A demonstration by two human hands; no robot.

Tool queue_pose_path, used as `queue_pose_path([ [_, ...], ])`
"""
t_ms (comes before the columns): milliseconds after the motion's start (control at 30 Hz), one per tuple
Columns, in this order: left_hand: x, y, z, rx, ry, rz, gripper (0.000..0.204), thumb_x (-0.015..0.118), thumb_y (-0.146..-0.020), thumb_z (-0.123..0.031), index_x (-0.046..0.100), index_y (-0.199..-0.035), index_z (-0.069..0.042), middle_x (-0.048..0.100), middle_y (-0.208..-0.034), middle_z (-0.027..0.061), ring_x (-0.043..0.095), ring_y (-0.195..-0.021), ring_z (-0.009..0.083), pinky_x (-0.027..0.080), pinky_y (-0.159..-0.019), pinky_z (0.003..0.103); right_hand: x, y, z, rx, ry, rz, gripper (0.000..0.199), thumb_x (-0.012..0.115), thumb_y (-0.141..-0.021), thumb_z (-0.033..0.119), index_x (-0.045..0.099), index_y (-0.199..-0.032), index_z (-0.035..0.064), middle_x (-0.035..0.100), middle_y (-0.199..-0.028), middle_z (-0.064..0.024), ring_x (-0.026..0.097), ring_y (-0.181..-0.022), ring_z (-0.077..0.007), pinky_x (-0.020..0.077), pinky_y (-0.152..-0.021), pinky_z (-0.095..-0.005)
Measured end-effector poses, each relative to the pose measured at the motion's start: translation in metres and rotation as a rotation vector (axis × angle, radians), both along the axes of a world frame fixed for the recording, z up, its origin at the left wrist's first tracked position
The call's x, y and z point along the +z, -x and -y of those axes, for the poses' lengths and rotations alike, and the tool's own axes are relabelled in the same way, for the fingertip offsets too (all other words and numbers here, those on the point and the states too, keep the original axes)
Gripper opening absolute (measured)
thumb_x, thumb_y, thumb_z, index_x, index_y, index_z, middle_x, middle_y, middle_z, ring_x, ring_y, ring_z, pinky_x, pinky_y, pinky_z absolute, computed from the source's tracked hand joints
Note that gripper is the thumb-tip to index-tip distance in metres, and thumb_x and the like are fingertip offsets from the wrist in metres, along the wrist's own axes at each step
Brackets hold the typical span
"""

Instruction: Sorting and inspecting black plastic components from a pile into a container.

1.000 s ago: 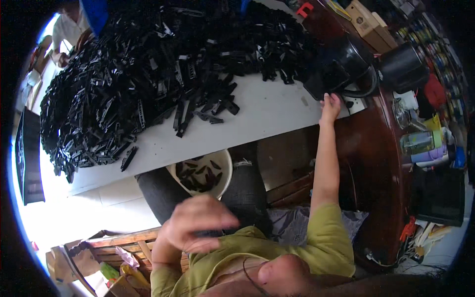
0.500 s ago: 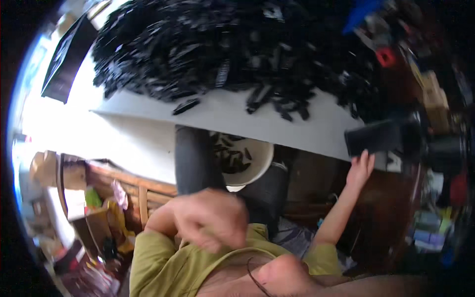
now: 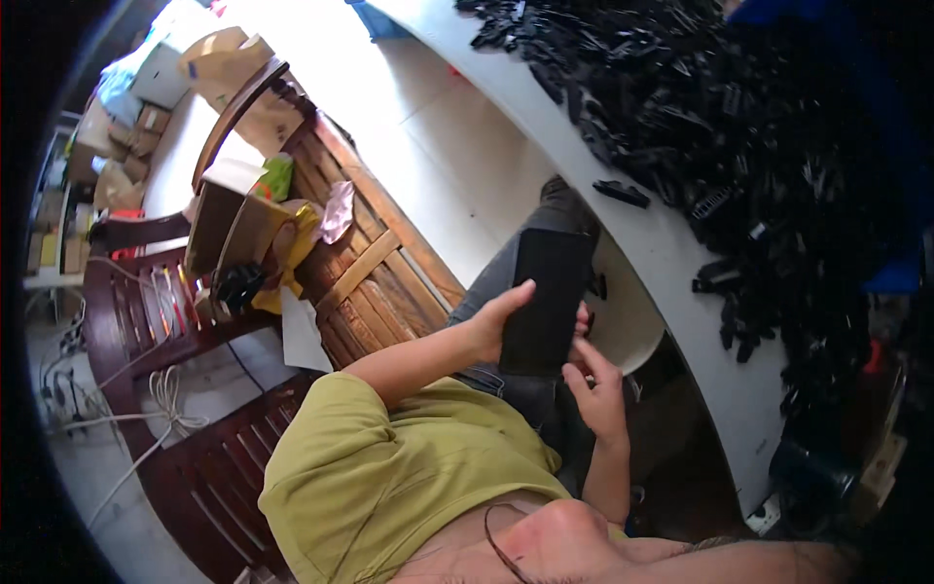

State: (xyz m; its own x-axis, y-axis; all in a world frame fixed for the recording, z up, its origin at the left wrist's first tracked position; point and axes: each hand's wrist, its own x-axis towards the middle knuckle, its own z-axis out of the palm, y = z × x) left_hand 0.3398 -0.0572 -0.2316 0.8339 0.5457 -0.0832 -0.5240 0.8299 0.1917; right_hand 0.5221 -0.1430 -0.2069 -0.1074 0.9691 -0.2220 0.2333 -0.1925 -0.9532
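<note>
A: Where is the black phone (image 3: 547, 302)?

B: Over the person's lap, beside the white bowl (image 3: 632, 326), its long axis running from the body toward the table edge (image 3: 671, 243).

A: And the hands?

B: The left hand (image 3: 494, 321) grips the phone's side. The right hand (image 3: 595, 389), just below it, is loosely open, one fingertip touching the phone's lower edge.

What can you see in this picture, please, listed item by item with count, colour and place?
Phone: one, black, held over the lap.
Bowl: one, white, under the table edge.
Plastic parts: a large heap, black, on the table.
Table: one, white, upper right.
Wooden bench: one, brown, left of the lap.
Cardboard boxes: two, brown, on the bench.
Left hand: grips the phone's left edge.
Right hand: fingertips at the phone's lower right corner.
</note>
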Motion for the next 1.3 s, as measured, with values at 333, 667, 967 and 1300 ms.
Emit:
queue_pose_path([
  [333,-0.024,0.067,-0.009,0.345,0.186,-0.07,0.068,0.049,-0.089,-0.06,0.049,-0.125,-0.002,0.059,-0.114,0.0107,0.06,-0.104,0.0241,0.049,-0.091,0.039,-0.002,-0.001,0.006,0.171,-0.053,0.165,0.027,0.061,-0.087,0.005,0.061,-0.114,-0.0009,0.063,-0.093,-0.0119,0.06,-0.075,-0.0196,0.0488,-0.068,-0.0304],
  [667,-0.031,0.078,-0.025,0.452,0.002,-0.136,0.093,0.043,-0.08,-0.077,0.045,-0.13,0.001,0.059,-0.115,0.0164,0.06,-0.108,0.0262,0.048,-0.095,0.04,-0.011,0.004,0.015,0.172,0.029,0.428,0.028,0.062,-0.086,0.008,0.061,-0.113,0.0003,0.063,-0.097,-0.0141,0.062,-0.079,-0.0279,0.0491,-0.072,-0.0352],
  [967,-0.03,0.079,-0.03,0.494,0.027,-0.09,0.097,0.043,-0.078,-0.079,0.041,-0.134,-0.001,0.055,-0.122,0.0181,0.061,-0.106,0.0317,0.05,-0.093,0.045,-0.018,0.006,0.016,0.252,-0.005,0.516,0.029,0.063,-0.085,0.013,0.062,-0.113,0.003,0.063,-0.103,-0.0155,0.06,-0.094,-0.0346,0.0476,-0.081,-0.0407],
  [1300,-0.116,0.135,-0.019,0.322,0.086,-0.819,0.067,0.037,-0.09,-0.067,0.054,-0.119,-0.009,0.062,-0.097,0.0089,0.063,-0.08,0.0221,0.053,-0.067,0.036,-0.032,-0.003,0.023,0.287,-0.103,0.557,0.029,0.063,-0.084,0.007,0.062,-0.112,0.0017,0.062,-0.098,-0.017,0.061,-0.084,-0.0328,0.0486,-0.075,-0.0381],
])
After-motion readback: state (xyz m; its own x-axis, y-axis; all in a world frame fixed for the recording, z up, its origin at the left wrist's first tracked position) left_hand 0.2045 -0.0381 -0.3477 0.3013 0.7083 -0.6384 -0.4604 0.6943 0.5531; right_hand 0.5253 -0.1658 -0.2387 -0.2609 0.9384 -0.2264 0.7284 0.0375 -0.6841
